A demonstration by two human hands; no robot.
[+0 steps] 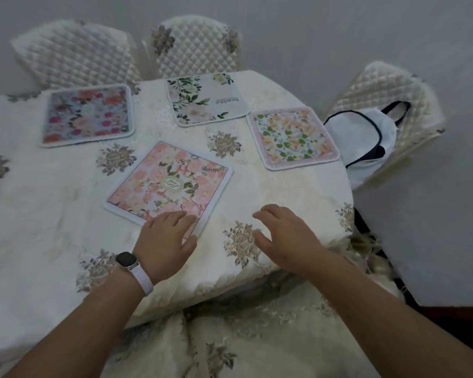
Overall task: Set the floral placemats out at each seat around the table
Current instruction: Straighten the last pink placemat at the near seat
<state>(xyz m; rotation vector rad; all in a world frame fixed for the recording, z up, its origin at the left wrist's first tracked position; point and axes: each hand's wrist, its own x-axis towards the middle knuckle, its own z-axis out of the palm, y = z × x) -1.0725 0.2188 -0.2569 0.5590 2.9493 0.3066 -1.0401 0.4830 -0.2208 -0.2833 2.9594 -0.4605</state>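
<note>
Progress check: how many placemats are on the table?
4 placemats: one far left, one far middle, one right, one nearest, partly under the left hand. More may lie off-frame left.

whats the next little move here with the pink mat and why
Probably a small nudge: the left hand rests on the near corner of the pink placemat, which lies skewed to the near edge of the tablecloth, so turning it square seems right. The right hand hovers open above the cloth.
</note>
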